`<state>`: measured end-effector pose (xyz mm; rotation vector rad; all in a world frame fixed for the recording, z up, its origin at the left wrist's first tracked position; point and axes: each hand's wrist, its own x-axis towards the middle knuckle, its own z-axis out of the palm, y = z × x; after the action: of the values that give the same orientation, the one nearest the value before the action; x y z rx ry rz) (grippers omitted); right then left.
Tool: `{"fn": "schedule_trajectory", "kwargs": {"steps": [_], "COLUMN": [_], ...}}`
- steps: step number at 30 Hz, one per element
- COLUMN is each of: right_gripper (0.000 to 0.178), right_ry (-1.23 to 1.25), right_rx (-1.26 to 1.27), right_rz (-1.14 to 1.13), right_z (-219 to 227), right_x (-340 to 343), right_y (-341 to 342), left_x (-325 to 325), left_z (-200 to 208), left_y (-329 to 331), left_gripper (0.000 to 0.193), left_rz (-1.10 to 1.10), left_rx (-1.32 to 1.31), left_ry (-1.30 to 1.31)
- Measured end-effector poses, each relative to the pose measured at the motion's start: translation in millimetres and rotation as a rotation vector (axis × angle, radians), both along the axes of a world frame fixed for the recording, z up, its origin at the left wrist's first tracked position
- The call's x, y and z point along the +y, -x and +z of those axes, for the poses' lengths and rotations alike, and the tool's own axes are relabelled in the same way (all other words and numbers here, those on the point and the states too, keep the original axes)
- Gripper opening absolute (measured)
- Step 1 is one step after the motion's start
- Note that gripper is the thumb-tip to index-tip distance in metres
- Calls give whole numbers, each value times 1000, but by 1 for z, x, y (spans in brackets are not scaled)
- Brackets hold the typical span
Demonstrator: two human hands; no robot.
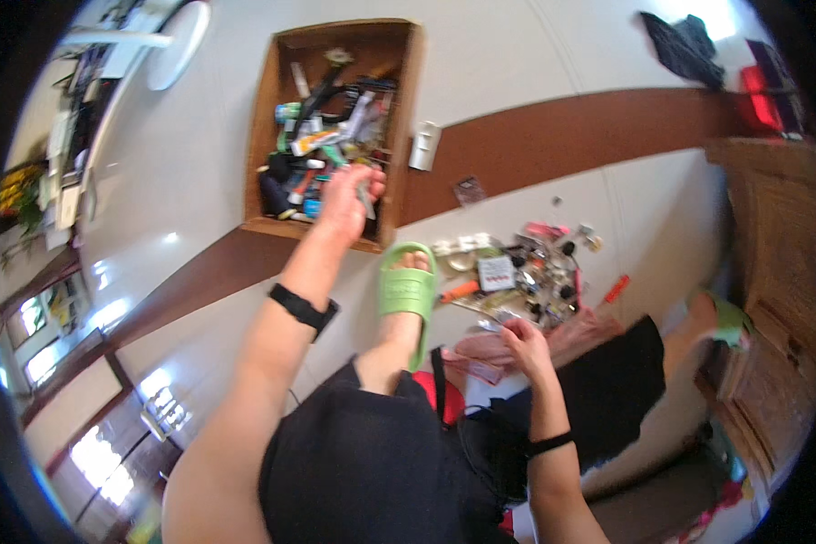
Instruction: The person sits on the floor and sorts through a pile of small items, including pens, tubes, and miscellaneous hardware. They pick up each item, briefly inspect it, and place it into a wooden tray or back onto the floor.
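My left hand (pixel 346 204) is over the near right corner of a brown wooden drawer (pixel 261 150) on the floor. Its fingers are curled round a small thin grey-green item (pixel 364 198), whose kind is too blurred to tell. In the drawer lies a jumble of tubes, bottles and dark straps (pixel 322 100). To the right, my right hand (pixel 526 347) has thumb and fingers pinched together beside a spread heap of small items (pixel 539 272), including a white square box (pixel 496 273). What the pinch holds, if anything, I cannot make out. Pinkish cloth (pixel 571 335) lies just beyond the hand.
My foot in a green slipper (pixel 406 290) stands between drawer and heap. A white switch-like plate (pixel 423 146) and a small dark packet (pixel 469 190) lie on the floor. Carved wooden furniture (pixel 771 263) stands at right, dark cloth (pixel 684 47) at the far right.
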<state>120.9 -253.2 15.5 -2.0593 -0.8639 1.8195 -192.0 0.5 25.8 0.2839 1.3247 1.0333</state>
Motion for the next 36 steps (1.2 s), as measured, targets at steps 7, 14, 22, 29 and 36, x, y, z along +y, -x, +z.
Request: {"fn": "schedule_trajectory", "kwargs": {"steps": [7, 14, 22, 29, 36], "right_gripper": [29, 24, 25, 35, 48], "right_ry": [-103, -46, -176, -122, -119], "right_rx": [-432, -390, -384, -475, -391], "right_rz": [209, -60, -184, -79, -88], "right_z": [0, -9, -24, -16, -22], "right_x": [-8, 3, 32, 52, 47], "right_y": [-5, -14, -32, -23, -23], "left_x": [45, 48, 57, 78, 51], "left_z": [-8, -19, -8, -7, -9], "left_y": [3, 3, -2, -18, -33], "left_gripper": [15, 15, 22, 16, 36], "left_rz": [-148, -163, -210, -60, -4], "left_rx": [34, 164, 322, 144, 601], "left_ry": [41, 39, -32, 105, -168]}}
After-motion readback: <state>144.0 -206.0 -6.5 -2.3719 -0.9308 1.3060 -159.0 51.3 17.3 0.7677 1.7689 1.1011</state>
